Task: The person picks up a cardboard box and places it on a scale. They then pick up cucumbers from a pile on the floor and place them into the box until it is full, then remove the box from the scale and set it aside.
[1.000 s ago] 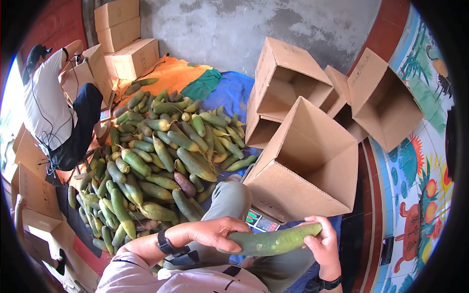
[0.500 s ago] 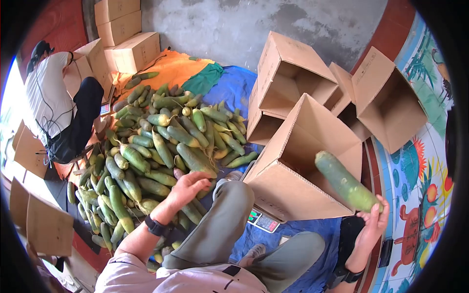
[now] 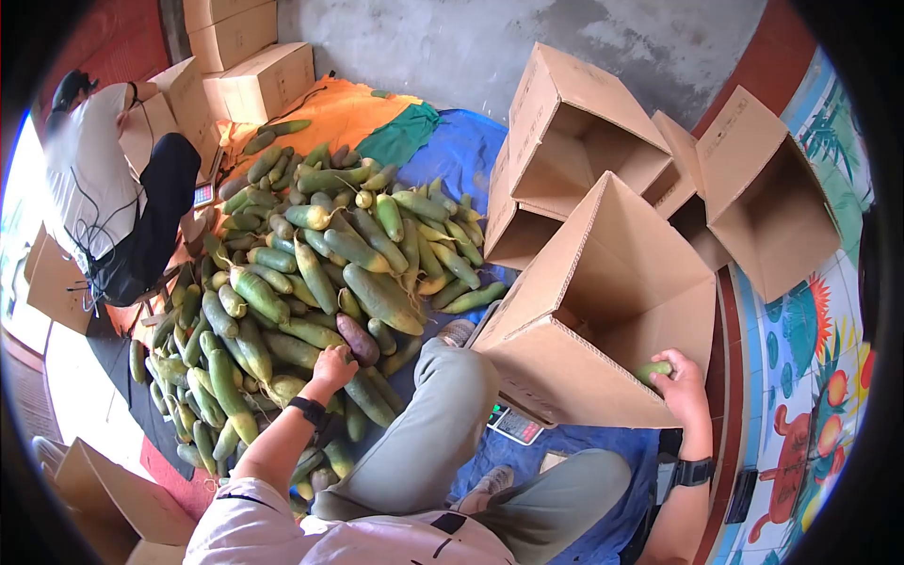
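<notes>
My right hand (image 3: pixel 682 390) is closed round the end of a green radish (image 3: pixel 652 371) at the near right rim of the open cardboard box (image 3: pixel 574 369). Most of that radish is hidden behind the box wall. On the left, my left hand (image 3: pixel 335 371) is down on the heap of green radishes (image 3: pixel 273 282), its fingers curled at the upper end of a green radish (image 3: pixel 371 399). A purplish radish (image 3: pixel 358 339) lies just beyond those fingertips. Under the box is a scale whose keypad (image 3: pixel 515 426) shows in front.
More open boxes (image 3: pixel 593 122) stand behind on the right, and closed boxes (image 3: pixel 262 83) against the wall. A co-worker (image 3: pixel 104 188) sits bent forward at the left. Blue sheeting (image 3: pixel 461 151) covers part of the floor. Another open box (image 3: pixel 113 499) is at the lower left.
My right hand has moved down and left, lowering the green radish from above the box's right side into its opening. My left hand has shifted left and down onto the heap, fingers now curled.
</notes>
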A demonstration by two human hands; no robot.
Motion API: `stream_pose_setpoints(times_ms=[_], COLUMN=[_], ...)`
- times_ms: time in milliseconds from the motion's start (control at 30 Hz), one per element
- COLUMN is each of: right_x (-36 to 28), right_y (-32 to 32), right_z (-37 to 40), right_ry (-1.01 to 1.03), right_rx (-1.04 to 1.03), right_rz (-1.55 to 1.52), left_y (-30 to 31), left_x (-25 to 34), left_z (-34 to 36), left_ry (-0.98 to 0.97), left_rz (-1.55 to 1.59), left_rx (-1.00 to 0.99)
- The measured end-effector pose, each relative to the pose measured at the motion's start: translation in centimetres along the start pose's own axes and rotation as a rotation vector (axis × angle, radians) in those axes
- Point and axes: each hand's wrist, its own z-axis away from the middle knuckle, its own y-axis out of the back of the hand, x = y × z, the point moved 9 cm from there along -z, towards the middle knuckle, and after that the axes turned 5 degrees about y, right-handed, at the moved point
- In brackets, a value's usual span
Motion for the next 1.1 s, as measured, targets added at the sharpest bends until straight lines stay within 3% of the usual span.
stream_pose_setpoints(times_ms=[167, 367, 433, 500, 567, 667, 1000, 1100], right_x=[0.1, -1.2, -4.8, -6.5, -7.7, -9.1, -9.1, -9.3], right_y=[-1.3, 0.0, 0.9, 0.4, 0.1, 0.1, 1.8, 1.9], right_z=[-0.2, 2.0, 3.6, 5.4, 7.0, 9.0, 13.6, 14.5], right_ry=[-0.015, -0.129, 0.164, 0.233, 0.333, 0.443, 0.470, 0.488], right_rx=[-0.129, 0.060, 0.279, 0.343, 0.398, 0.470, 0.599, 0.615], right_rz=[-0.077, -0.055, 0.086, 0.174, 0.176, 0.313, 0.366, 0.429], left_y=[-2.1, -2.9, -4.3, -4.9, -4.9, -4.6, -4.6, -4.8], left_x=[-1.7, -1.1, -1.5, -1.7, -0.3, 0.3, 0.4, 1.5], left_z=[-1.8, -2.7, -3.3, -3.2, -2.5, -2.1, -2.4, -0.9], left_ry=[0.025, 0.103, 0.054, 0.003, -0.165, -0.225, -0.233, -0.388], left_rz=[-0.152, -0.385, -0.477, -0.571, -0.713, -0.827, -0.902, -0.974], left_rx=[0.029, -0.010, -0.031, -0.048, -0.011, 0.004, 0.024, 0.011])
